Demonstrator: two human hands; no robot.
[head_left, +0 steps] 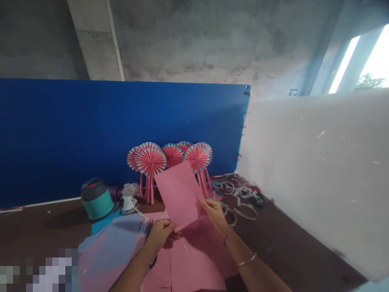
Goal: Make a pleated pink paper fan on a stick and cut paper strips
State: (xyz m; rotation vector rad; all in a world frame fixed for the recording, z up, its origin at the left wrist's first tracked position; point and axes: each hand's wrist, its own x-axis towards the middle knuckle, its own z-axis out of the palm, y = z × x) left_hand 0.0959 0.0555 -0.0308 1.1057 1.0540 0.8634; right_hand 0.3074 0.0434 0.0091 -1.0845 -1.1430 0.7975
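Note:
Raised and tilted above the table is a rectangular sheet of pink paper [179,194]. My left hand [162,234] pinches its lower left corner, and my right hand [214,213] grips its right edge between thumb and fingers. Beneath them lie larger pink sheets [197,263]. A dark pair of scissors [152,261] is partly hidden under my left hand and forearm. Behind the held sheet stand several pleated pink paper rosettes [151,161] with hanging strips.
At the left stand a teal container with a dark lid [96,200] and a crumpled clear plastic bag [130,196]. Translucent bluish sheets [112,243] lie at the front left. White strip loops [246,211] are scattered at right. A blue panel [121,121] and a white panel [316,170] border the table.

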